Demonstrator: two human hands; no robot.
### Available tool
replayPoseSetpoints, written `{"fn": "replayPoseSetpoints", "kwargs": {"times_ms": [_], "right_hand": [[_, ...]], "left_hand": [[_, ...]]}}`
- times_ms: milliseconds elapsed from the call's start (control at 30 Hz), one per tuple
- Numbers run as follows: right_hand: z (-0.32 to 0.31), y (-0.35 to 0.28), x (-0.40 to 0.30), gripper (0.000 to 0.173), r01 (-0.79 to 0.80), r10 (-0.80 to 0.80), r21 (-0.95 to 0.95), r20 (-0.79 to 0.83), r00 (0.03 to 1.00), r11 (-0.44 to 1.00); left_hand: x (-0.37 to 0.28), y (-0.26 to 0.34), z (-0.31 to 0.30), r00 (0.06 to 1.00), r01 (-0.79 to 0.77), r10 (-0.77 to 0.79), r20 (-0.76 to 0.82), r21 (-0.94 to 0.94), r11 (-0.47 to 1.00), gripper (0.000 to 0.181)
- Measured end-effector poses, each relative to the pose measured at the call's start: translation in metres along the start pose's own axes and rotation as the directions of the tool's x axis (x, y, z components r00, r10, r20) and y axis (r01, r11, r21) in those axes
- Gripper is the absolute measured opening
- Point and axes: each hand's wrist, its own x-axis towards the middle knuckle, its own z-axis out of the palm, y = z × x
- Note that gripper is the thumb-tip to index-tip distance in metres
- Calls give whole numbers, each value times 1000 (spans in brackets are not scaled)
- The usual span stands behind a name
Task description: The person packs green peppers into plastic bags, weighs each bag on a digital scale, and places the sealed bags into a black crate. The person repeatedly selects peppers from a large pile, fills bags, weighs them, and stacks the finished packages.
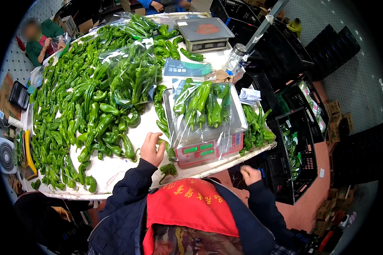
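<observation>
A clear plastic bag of green peppers (207,102) lies on the metal pan of a pink digital scale (196,155), whose display glows green. Just left of that scale is my left hand (152,149), fingers apart and nothing visible between them. My right hand (251,174) hangs past the table's front edge, to the right of the scale, fingers curled and slightly blurred. Whether it holds anything cannot be seen. Behind my left hand, another filled clear bag (134,75) rests against a broad heap of loose green peppers (79,92).
A second scale (204,30) stands at the back, with a lidded glass jar (235,56) nearer. Blue printed bags (185,68) lie between the scales. Black crates (301,156) stand on the floor at right. A seated person (40,44) handles a bag at far left.
</observation>
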Motion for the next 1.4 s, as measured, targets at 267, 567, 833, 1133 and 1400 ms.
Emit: {"fn": "replayPoseSetpoints", "kwargs": {"times_ms": [267, 567, 833, 1133, 1400], "right_hand": [[7, -82, 103, 102, 517, -667, -436, -340, 663, 737], [-28, -118, 121, 56, 723, -792, -323, -262, 551, 610], [-152, -203, 135, 38, 840, -681, 205, -505, 530, 502], [-180, -237, 191, 35, 748, -329, 505, -683, 651, 431], [-162, -215, 174, 32, 615, -150, 544, -667, 730, 570]], "left_hand": [[35, 17, -4, 847, -526, 506, 163, 385, 758, 78], [63, 46, -11, 787, -603, 498, 365, 287, 744, 62], [143, 140, -58, 864, -469, 490, 117, -171, 866, 44], [218, 179, -41, 987, -85, 160, 32, -738, 670, 40], [192, 179, -30, 978, -176, 90, -189, -513, 840, 18]]}}
